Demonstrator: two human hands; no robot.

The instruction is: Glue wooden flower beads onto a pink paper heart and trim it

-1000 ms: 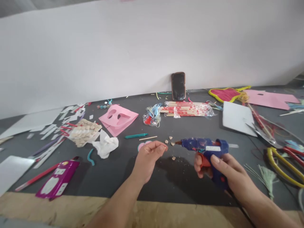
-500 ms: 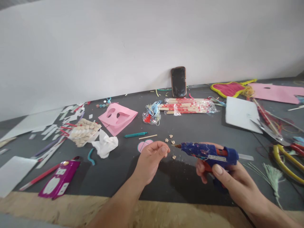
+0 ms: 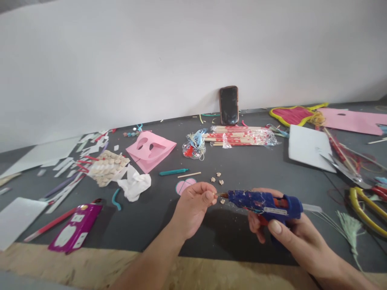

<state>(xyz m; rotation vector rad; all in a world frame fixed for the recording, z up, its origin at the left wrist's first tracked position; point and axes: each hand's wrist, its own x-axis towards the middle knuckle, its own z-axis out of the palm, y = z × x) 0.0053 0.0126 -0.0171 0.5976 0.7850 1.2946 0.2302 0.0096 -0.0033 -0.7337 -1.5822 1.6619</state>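
Observation:
My right hand is wrapped round a blue hot glue gun, a clear glue stick poking from its back. The gun's nozzle points left and meets the fingertips of my left hand. Those fingers are pinched together on something small at the nozzle tip, too hidden to name. Several small beige flower-shaped pieces lie on the dark table just beyond the nozzle. Partly behind my left hand is a pink rounded cutout with a dark outline.
Behind my hands lie a teal pen, a folded pink paper, wrapped sticks and a phone leaning on the wall. Crumpled tissue and a purple packet sit left; yellow-handled scissors and a green tassel right.
The glue gun in my right hand has moved slightly left and down, bringing its nozzle from just beside my left fingertips into contact with them. My left hand keeps its pinch.

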